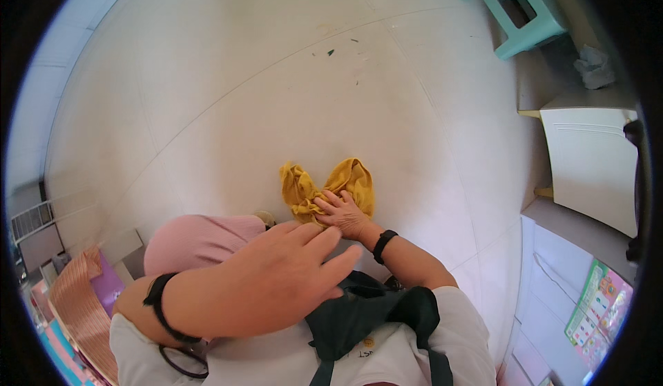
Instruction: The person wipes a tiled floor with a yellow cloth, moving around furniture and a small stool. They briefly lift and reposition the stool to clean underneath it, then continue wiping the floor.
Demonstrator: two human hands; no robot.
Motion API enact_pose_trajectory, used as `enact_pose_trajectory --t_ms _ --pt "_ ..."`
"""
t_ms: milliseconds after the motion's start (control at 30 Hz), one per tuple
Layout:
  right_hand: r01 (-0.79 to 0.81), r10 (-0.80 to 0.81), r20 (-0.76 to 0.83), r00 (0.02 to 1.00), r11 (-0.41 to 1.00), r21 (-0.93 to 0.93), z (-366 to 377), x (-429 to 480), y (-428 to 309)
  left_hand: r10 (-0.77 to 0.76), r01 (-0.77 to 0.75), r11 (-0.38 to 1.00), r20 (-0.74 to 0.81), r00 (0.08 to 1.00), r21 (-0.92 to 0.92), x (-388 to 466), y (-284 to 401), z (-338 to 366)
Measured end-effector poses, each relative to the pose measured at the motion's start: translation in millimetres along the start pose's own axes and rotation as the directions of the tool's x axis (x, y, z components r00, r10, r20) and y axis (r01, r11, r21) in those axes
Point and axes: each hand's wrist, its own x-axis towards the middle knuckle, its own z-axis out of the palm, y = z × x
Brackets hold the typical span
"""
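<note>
A crumpled yellow cloth point(357, 178) lies bunched on the pale tiled floor point(331, 111). My right hand point(344, 215) presses down on its middle with the fingers spread, and folds of cloth bulge on both sides. Nearer to the camera, my left hand point(279, 272) hangs in the air across my body, holding nothing, its fingers apart. It looks slightly blurred. Each wrist wears a dark band. Below the left hand shows my bent knee in pink ribbed fabric point(202, 241).
Small dark scraps point(331, 52) lie on the floor ahead. A mint-green plastic stool point(523, 13) stands at the upper right, above a white cabinet point(590, 163). A colourful printed sheet point(598, 308) is at the lower right. Striped fabric point(83, 308) hangs at the lower left.
</note>
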Motion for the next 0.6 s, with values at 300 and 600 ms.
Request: enact_pose_trajectory --t_ms 300,600 --pt "-0.201 0.202 0.259 0.945 0.979 -0.031 -44 21 -31 0.441 -0.414 0.892 -0.149 0.885 0.181 71 -50 0" --pt "-0.052 0.120 0.418 0.901 0.984 -0.172 -16 29 -14 0.381 -0.398 0.918 -0.268 0.885 -0.010 87 -57 10"
